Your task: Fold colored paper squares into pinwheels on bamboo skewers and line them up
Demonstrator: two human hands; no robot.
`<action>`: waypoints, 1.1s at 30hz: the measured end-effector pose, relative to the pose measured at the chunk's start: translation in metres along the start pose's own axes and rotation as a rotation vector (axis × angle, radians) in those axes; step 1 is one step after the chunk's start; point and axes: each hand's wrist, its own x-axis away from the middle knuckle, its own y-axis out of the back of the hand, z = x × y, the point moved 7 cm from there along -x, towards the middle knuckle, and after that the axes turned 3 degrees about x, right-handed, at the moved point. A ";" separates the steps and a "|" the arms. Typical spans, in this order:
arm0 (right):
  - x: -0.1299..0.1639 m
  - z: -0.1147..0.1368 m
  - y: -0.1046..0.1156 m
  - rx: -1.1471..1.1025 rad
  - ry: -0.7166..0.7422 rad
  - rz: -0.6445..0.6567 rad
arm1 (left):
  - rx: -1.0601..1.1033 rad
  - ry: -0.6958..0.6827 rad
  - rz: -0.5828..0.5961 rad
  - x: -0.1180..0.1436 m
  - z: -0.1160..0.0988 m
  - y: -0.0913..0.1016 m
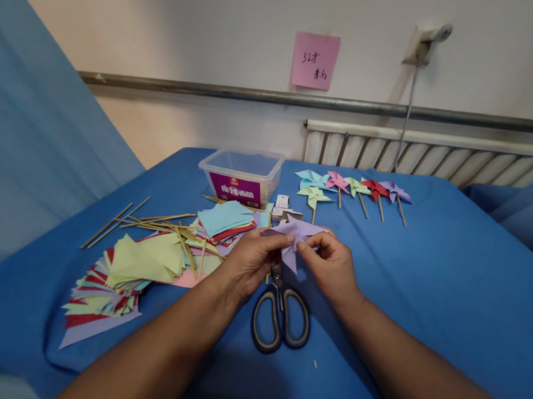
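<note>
Head view: both hands' fingers pinch purple paper (pixel 294 234) over blue-covered table (pixel 436 280); radiator (pixel 429 159) on wall behind.

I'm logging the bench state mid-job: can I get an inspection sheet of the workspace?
Surface: blue cloth table, wrinkled at the edges.
Job's things: lilac paper piece pinched by both hands above the scissors; finished pinwheels in a row at the back.
Clutter: coloured paper stacks, wooden sticks, clear plastic box.
Grippers: left hand and right hand both grip the paper.
Cables: white cord hanging from a wall fitting.
Surroundings: radiator, pink note on the wall.
</note>
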 end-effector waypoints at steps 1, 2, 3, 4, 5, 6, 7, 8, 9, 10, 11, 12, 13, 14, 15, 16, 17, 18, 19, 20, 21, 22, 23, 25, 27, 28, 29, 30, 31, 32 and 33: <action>0.000 0.000 0.000 0.003 0.000 -0.001 | -0.004 0.000 -0.002 0.000 0.000 0.000; 0.000 0.001 0.000 0.006 0.001 -0.001 | -0.007 -0.001 -0.005 0.000 0.000 0.000; 0.000 0.001 0.000 0.008 0.002 -0.001 | -0.010 -0.003 -0.007 0.000 0.000 0.000; 0.000 0.002 0.000 0.011 0.004 -0.001 | -0.012 -0.004 -0.007 0.000 0.000 0.001; 0.000 0.002 0.000 0.015 0.006 -0.003 | -0.014 -0.004 -0.006 -0.001 0.000 0.001; 0.000 0.003 0.001 0.022 0.008 -0.006 | -0.015 -0.004 -0.003 -0.001 0.001 0.001; 0.000 0.004 0.001 0.028 0.010 -0.011 | -0.015 -0.004 0.001 -0.001 0.001 0.001; 0.000 0.004 0.001 0.034 0.012 -0.015 | -0.016 -0.006 0.004 -0.002 0.001 0.001; 0.000 0.004 0.002 0.039 0.013 -0.017 | -0.018 -0.007 0.007 -0.002 0.001 0.001; 0.000 0.005 0.002 0.044 0.014 -0.019 | -0.020 -0.008 0.008 -0.002 0.001 0.001; 0.000 0.005 0.002 0.047 0.014 -0.020 | -0.024 -0.011 0.009 -0.002 0.002 0.001; 0.000 0.004 0.001 0.048 0.013 -0.019 | -0.026 -0.015 0.008 -0.003 0.002 0.001; 0.000 0.004 0.001 0.049 0.011 -0.018 | -0.028 -0.016 0.008 -0.003 0.002 0.001; 0.000 0.004 0.001 0.049 0.009 -0.017 | -0.030 -0.017 0.007 -0.003 0.001 0.001; 0.000 0.003 0.001 0.050 0.006 -0.017 | -0.031 -0.018 0.006 -0.003 0.001 0.001; 0.000 0.003 0.001 0.051 0.004 -0.019 | -0.033 -0.017 0.004 -0.002 0.001 0.001; 0.000 0.003 0.001 0.052 0.002 -0.019 | -0.035 -0.015 0.003 -0.002 0.001 0.001; 0.000 0.003 0.001 0.055 0.000 -0.020 | -0.037 -0.013 0.001 -0.002 0.001 0.001; 0.000 0.002 0.001 0.059 -0.002 -0.021 | -0.039 -0.012 0.000 -0.002 0.001 0.001; 0.000 0.002 0.001 0.063 -0.004 -0.022 | -0.041 -0.010 0.000 -0.002 0.001 0.001; 0.000 0.002 0.001 0.068 -0.006 -0.022 | -0.041 -0.007 0.001 -0.002 0.002 0.001; 0.000 0.002 0.001 0.072 -0.008 -0.020 | -0.042 -0.005 0.001 -0.002 0.002 0.001; 0.000 0.002 0.001 0.076 -0.010 -0.019 | -0.043 -0.004 0.000 -0.002 0.002 0.001; 0.000 0.003 0.001 0.081 -0.014 -0.019 | -0.045 -0.004 0.001 -0.002 0.002 0.001; 0.000 0.003 0.001 0.082 -0.019 -0.017 | -0.044 -0.008 0.002 -0.002 0.002 0.002; 0.000 0.003 0.001 0.082 -0.023 -0.016 | -0.043 -0.010 0.004 -0.002 0.002 0.002; 0.000 0.003 0.001 0.081 -0.027 -0.016 | -0.041 -0.012 0.004 -0.002 0.002 0.002; 0.000 0.003 0.001 0.081 -0.031 -0.016 | -0.041 -0.013 0.003 -0.002 0.002 0.001; 0.000 0.003 0.001 0.081 -0.034 -0.017 | -0.041 -0.014 0.001 -0.002 0.002 0.001; 0.000 0.003 0.001 0.080 -0.036 -0.020 | -0.040 -0.014 0.000 -0.002 0.002 0.001; 0.000 0.003 0.001 0.076 -0.039 -0.021 | -0.040 -0.013 -0.001 -0.002 0.002 0.002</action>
